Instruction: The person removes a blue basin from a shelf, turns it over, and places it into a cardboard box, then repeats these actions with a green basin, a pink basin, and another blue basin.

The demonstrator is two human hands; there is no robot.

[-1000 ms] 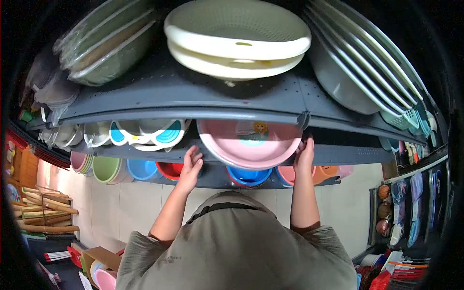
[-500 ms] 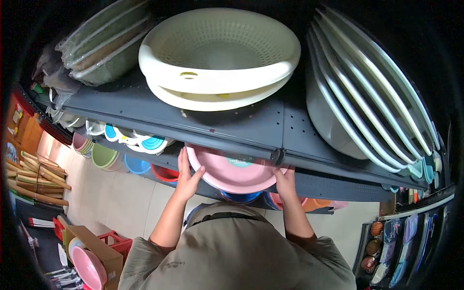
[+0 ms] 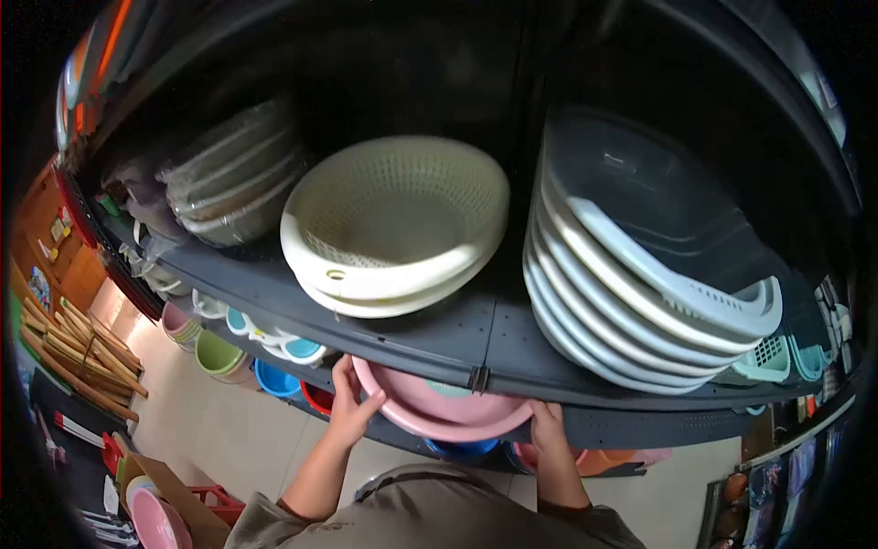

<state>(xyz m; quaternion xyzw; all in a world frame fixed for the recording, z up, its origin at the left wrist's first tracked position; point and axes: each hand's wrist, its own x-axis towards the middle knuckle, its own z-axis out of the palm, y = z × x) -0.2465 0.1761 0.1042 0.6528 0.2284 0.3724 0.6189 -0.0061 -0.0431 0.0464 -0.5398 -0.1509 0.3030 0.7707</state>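
Note:
A round pink basin (image 3: 455,423) juts out from beneath the front edge of the upper shelf, its far part hidden by that shelf. My left hand (image 3: 352,407) grips its left rim, thumb over the edge and fingers along the outside. At the right rim, my right hand (image 3: 550,430) is closed on the basin too, its fingers partly out of sight. Part of a green label shows inside the basin.
On the dark upper shelf (image 3: 430,357) stand cream colanders (image 3: 393,220), stacked pale basins (image 3: 631,302) and plastic-wrapped bowls (image 3: 233,183). Buckets, including a green one (image 3: 219,352), line up below at left. Wooden handles (image 3: 82,357) lie further left.
My view has tilted upward, so the shelf and its wares appear lower and more of the shelf's depth shows. Both hands still hold the pink basin under the upper shelf's edge.

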